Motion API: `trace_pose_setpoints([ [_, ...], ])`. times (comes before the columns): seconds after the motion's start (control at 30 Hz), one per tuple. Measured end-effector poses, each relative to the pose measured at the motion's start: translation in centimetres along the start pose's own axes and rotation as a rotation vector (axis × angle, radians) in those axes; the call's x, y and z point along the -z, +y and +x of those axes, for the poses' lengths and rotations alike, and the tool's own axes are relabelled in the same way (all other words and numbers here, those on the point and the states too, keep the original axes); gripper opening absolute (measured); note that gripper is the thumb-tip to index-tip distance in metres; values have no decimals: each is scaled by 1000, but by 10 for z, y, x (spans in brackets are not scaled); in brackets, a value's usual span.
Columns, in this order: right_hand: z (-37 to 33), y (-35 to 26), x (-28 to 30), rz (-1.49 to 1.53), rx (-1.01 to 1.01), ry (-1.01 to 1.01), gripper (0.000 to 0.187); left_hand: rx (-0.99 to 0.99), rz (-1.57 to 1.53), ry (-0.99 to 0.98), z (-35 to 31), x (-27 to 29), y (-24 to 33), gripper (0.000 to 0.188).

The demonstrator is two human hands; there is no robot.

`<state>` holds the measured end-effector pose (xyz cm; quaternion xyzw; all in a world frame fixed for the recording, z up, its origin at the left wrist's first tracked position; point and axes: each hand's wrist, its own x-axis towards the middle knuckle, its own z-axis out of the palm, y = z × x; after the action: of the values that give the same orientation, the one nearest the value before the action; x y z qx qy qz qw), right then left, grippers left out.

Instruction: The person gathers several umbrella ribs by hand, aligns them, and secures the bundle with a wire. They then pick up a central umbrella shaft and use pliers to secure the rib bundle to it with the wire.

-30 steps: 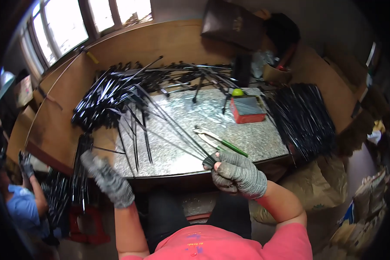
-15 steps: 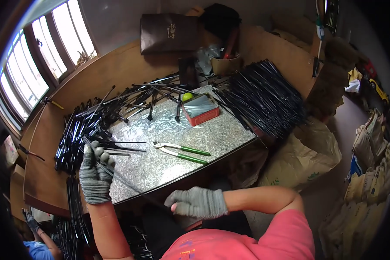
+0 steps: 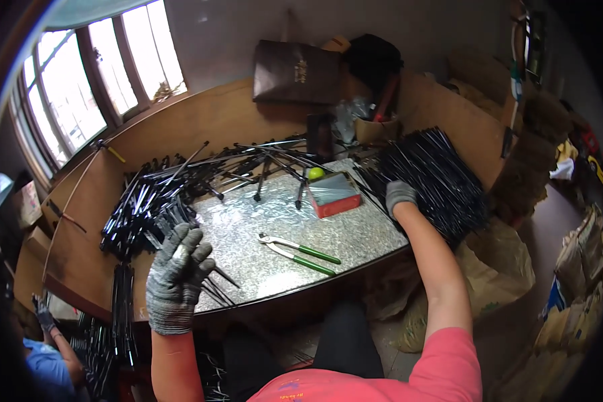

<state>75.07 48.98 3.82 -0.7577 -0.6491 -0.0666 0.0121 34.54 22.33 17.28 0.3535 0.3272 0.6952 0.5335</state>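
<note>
Reaching | right hand (image 3: 399,195) on rods (image 3: 435,181), grip unclear | left hand (image 3: 176,275) spread | one pliers (image 3: 298,250)

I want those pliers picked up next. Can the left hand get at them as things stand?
Probably yes: the left hand hovers beside the pliers, which lie alone on bare tabletop.

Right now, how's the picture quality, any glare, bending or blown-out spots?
Head view: the windows are blown out white; the mottled metal tabletop shows soft glare; fisheye bends the wooden bench edge; corners fall black; the left hand and right hand, both gloved, look reasonably sharp.
</note>
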Motion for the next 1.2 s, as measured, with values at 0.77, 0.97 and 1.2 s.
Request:
trace_pose_setpoints([
  [0.77, -73, -46, 121, 726, 431, 834, 16, 92, -59, -186, -2, -7, -3, 55],
  [0.97, -169, -139, 148, 1417, 685, -14, 15, 13, -14, -150, 0, -17, -17, 52],
  [1.2, -224, -190, 178, 1478, 976, -204, 17, 57, 6, -174, -1, -9, -21, 49],
])
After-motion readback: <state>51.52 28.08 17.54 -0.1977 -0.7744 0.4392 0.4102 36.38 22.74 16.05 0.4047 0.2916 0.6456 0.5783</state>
